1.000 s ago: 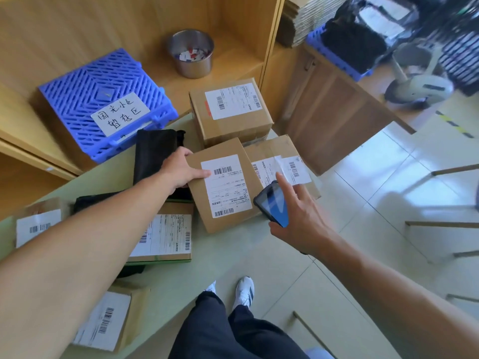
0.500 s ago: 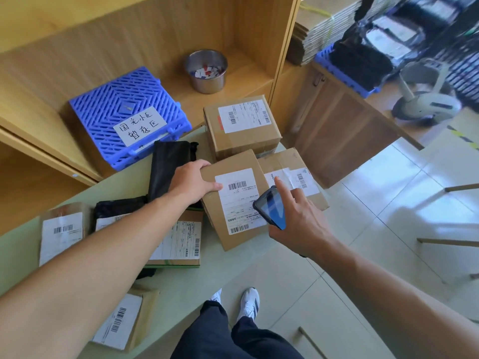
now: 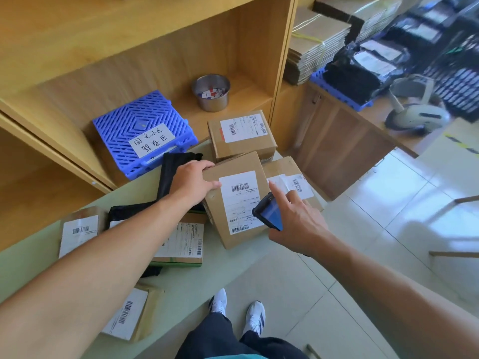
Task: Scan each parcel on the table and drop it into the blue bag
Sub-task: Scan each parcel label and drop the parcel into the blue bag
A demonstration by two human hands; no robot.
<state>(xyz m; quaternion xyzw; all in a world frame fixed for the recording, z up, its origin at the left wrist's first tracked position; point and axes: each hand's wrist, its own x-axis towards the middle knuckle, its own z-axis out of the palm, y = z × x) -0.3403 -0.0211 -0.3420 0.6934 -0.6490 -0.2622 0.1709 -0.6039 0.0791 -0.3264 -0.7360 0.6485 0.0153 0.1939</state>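
Cardboard parcel (image 3: 234, 200) is gripped at its corner by the left hand (image 3: 193, 182) — the scanner (image 3: 268, 212) is clasped in the right hand (image 3: 295, 221), index finger stretched out, just beside it.

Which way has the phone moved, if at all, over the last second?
Yes, leftward: the phone now overlaps the right edge of the label on the held box; before, it sat beside it.

- Brown cardboard parcel (image 3: 234, 200), white barcode label facing up, tilted at the table's edge, gripped at its far corner.
- Dark handheld scanner (image 3: 268, 212), blue screen lit, held just over the label's lower right.
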